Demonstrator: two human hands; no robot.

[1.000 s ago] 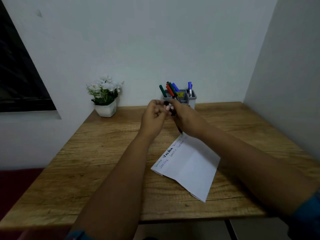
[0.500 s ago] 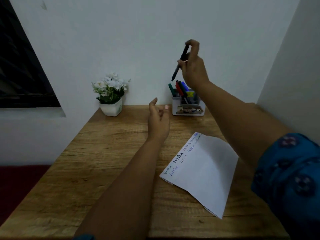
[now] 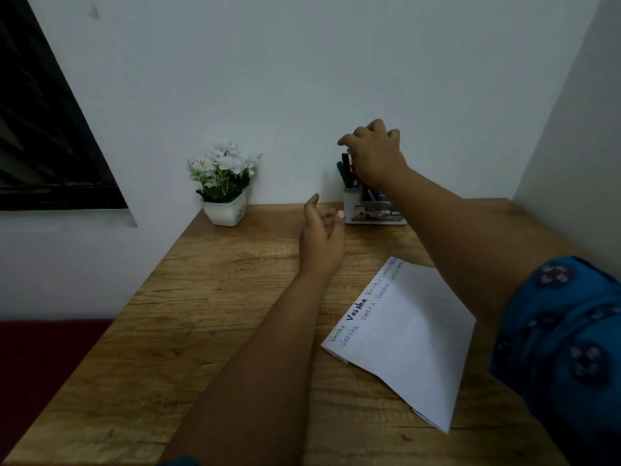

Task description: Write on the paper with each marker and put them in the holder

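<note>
Fingers [image 3: 361, 134] of the right hand [image 3: 376, 153] curl downward over the tops of the markers [image 3: 345, 169] standing in the holder [image 3: 351, 201]; whether they grip one of them I cannot tell, since the hand hides the marker tops. Green, black and red markers show just left of the palm. This white holder sits at the back of the desk [image 3: 201, 314], against the wall, with a printed label on its front. Held above the desk and near the holder, the left hand [image 3: 321, 237] has loosely curled fingers and holds nothing. Folded white paper [image 3: 410, 338] lies flat on the desk, nearer the person, with handwriting along its upper left edge. One white pot of white flowers [image 3: 223, 183] stands at the desk's back left corner
</note>
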